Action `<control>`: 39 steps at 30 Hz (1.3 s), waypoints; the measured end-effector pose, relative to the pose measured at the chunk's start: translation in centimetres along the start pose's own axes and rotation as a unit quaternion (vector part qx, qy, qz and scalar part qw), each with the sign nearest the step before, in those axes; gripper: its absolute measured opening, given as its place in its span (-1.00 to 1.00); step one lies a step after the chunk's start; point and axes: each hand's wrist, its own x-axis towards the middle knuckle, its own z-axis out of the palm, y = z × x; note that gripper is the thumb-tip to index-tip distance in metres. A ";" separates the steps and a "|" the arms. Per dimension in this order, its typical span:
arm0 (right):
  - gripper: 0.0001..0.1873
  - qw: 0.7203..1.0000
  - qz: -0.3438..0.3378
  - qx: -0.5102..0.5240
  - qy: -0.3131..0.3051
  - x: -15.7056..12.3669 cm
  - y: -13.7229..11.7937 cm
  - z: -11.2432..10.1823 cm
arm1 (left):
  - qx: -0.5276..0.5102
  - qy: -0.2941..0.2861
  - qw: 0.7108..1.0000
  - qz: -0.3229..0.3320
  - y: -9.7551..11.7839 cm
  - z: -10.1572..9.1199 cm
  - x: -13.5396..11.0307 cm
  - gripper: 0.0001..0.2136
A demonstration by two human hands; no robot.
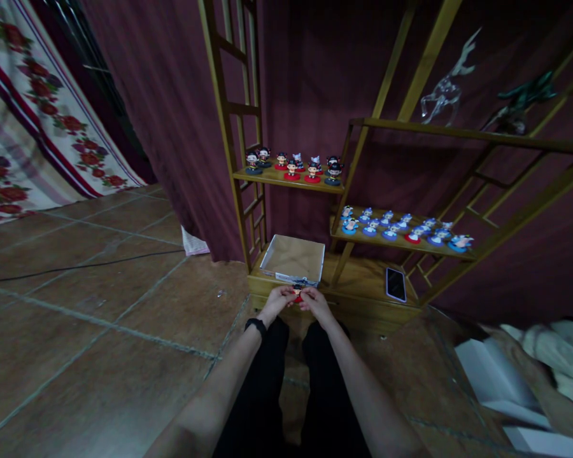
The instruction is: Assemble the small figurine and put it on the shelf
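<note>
My left hand and my right hand meet in front of me, fingers pinched together on one small figurine with a dark head and a red base. They hover just before the near edge of a shallow open box that sits on the lowest board of a wooden shelf unit. A black band is on my left wrist.
Several red-based and dark figurines stand on the upper left shelf. Several blue ones fill the lower right shelf. A phone lies on the bottom board. Clear deer ornament stands higher up. White boxes and cloth lie at right.
</note>
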 end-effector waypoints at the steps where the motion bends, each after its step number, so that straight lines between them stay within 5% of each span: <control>1: -0.69 1.000 0.004 -0.006 0.004 0.0 0.0 0.1 | -0.002 0.001 1.000 -0.003 0.0 0.0 0.0 -0.70; 13: -0.75 0.996 -0.042 -0.063 0.048 0.1 -0.3 0.2 | -0.004 -0.015 0.999 -0.035 0.3 -0.3 -0.4 -0.70; 39: -0.71 0.998 -0.006 -0.042 0.053 0.3 0.0 -0.1 | -0.016 -0.033 0.998 -0.055 0.1 -0.9 -0.4 -0.67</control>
